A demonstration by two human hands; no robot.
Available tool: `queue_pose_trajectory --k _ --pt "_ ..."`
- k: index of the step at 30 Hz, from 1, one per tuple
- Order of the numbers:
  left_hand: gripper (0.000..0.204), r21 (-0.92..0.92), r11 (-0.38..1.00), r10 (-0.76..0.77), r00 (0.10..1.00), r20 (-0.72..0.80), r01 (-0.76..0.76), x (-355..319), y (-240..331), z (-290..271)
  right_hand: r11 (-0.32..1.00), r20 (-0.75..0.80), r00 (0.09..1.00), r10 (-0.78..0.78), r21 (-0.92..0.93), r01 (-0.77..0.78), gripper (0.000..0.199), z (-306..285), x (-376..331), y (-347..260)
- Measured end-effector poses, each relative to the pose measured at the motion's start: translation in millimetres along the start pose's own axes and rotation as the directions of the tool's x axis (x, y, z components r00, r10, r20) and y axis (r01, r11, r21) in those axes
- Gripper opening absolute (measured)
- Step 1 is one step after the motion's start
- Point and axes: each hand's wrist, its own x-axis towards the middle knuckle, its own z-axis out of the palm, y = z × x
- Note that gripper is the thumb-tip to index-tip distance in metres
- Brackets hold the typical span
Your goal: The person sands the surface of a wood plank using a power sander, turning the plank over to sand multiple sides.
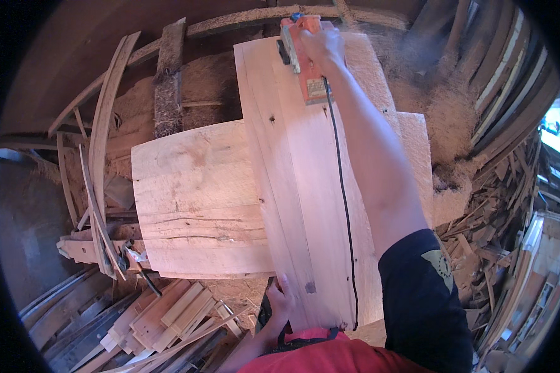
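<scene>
The dark sleeve [420, 304] bears a yellowish emblem [439, 271] beside red clothing [330, 355].

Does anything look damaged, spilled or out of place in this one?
Yes. The wide panel crosswise beneath the long panel has dark, wavy lines across its lower half, apparently cracks. Sawdust lies loosely heaped to the right, as if spilled. The planer trails its cord down the long panel, an awkward spot.

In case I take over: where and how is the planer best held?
Probably by the top, where the right hand wraps and partly hides it, coming from above and the near right. The planer sits on the board, so its base is blocked; a black piece juts from its left side, and the cord trails from its near end.
</scene>
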Motion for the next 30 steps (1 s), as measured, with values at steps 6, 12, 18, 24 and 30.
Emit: queue_pose_trajectory --k 6,12,18,24,30 --pt "0.046 -0.037 0.999 -0.012 1.0 0.024 0.013 -3.1 -5.0 2.1 0.992 0.063 0.99 -0.129 -0.011 0.129 0.059 8.7 52.5 -11.7" --pt "0.039 -0.044 0.997 0.063 0.997 -0.049 -0.066 -5.4 -22.4 0.9 0.976 0.133 0.97 -0.205 0.101 0.193 0.059 -60.9 -48.6 -1.2" --pt "0.037 0.097 0.925 0.381 0.888 -0.26 -0.368 18.2 19.8 -24.8 0.969 0.222 0.946 -0.237 0.123 0.214 0.036 -238.3 -329.2 123.8" --pt "0.047 0.442 0.602 0.79 0.577 -0.209 -0.664 177.8 96.0 -26.1 0.94 0.315 0.9 0.301 0.064 -0.336 0.032 -400.9 -630.6 190.3" --pt "0.053 0.609 0.624 0.728 0.646 -0.228 -0.489 201.0 117.5 5.5 0.879 0.31 0.838 0.45 0.012 -0.476 0.03 -466.6 -773.6 217.4"
